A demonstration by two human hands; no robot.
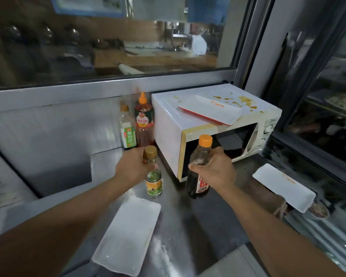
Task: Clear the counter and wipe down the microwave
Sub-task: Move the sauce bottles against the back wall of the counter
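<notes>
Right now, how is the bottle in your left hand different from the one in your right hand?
The small bottle in the left hand is clear with a gold cap; the dark bottle in the right hand is bigger, with an orange cap. The small bottle's label is green and orange, the dark bottle's red. Both stand upright by the microwave.

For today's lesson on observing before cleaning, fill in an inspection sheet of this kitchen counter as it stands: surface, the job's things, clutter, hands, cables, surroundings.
Surface: steel counter, dull and smeared.
Job's things: white microwave, brown spatter on top; a red-edged tray lies on it, overhanging the front edge.
Clutter: two bottles against the back wall; a white tray near the front edge; another white tray at right.
Hands: left hand grips a small green-label bottle; right hand grips a dark sauce bottle.
Cables: nothing seen.
Surroundings: window behind; glass-fronted cabinet at right.
</notes>
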